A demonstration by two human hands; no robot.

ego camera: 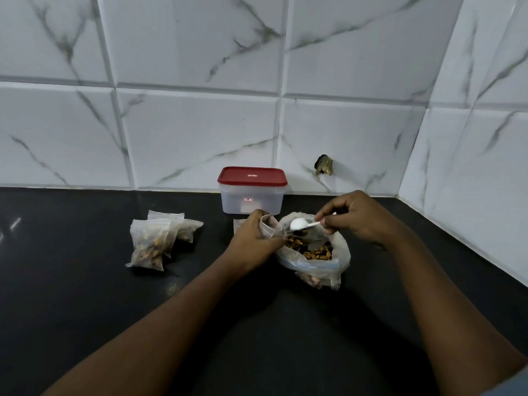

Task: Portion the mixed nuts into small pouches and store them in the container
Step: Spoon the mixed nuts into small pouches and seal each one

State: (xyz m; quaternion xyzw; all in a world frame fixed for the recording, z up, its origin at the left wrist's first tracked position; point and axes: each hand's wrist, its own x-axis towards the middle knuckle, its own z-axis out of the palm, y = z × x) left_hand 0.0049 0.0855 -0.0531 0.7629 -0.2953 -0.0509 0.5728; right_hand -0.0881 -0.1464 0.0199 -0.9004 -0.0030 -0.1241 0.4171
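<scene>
A large clear bag of mixed nuts (317, 252) lies open on the black counter (85, 295). My left hand (253, 235) grips a small pouch (267, 221) by its mouth, right beside the bag. My right hand (357, 217) pinches the handle of a white spoon (300, 223), whose bowl hovers over the nuts next to the pouch. Several filled pouches (155, 238) lie in a heap to the left. A clear container with a red lid (252, 190) stands shut against the wall behind my hands.
White marble-pattern tiles form the back wall and the right side wall, meeting in a corner at the right. A dark hole (323, 164) marks the back wall. Part of another pouch (238, 224) peeks out behind my left hand.
</scene>
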